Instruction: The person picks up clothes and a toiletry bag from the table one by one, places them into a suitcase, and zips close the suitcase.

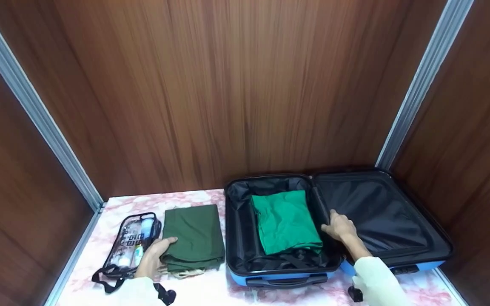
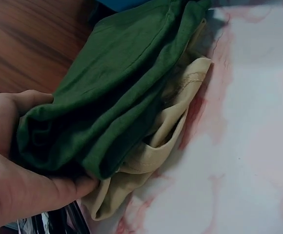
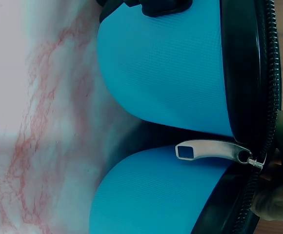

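Gripping dark green cloth (image 1: 194,236), suitcase (image 1: 398,268) open

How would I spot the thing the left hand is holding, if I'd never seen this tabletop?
Start at the open blue suitcase on the pink marbled table. Just left of it lies a folded dark green garment, gripped at its near edge by the left hand. It is darker than the bright green cloth inside the case, with beige fabric beneath.

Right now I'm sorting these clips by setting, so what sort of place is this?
Probably a mock packing station: wood-grain panels wall in a marble-patterned table, where an open blue suitcase holds a green garment, beside folded dark green clothing and a clear toiletry bag.
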Motion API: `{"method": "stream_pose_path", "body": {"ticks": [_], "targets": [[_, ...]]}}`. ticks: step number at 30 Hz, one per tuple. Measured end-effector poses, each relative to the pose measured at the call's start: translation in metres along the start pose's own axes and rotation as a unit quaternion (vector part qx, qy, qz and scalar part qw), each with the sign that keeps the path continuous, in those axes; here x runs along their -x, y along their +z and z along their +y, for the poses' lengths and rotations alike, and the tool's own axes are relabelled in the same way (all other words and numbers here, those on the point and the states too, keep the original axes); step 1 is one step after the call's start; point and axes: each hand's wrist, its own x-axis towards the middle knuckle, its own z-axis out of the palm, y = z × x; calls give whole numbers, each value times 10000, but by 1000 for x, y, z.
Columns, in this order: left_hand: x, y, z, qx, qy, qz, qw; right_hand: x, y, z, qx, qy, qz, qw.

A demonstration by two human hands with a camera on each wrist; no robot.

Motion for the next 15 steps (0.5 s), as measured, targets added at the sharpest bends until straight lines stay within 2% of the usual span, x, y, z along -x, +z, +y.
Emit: {"method": "stream_pose_path", "body": {"ticks": [5,8,12,14,15], "targets": [[-4,0,9,10,-168,-94,9998,0,-3,0,-57,49,17,10000],[-9,1,12,264,-229,-240,9991,1,-4,1,-110,104,32,9999],[-14,0,11,417,-1044,-347,9931,2,-1,2,-103,84,139,9998],[-16,0,8,465,-1179,-376,9912,2,1,2,-100,49,148,9998],[-16,-1,6,395,-1367,-337,9892,2,2,1,-92,29,144,9998]]}}
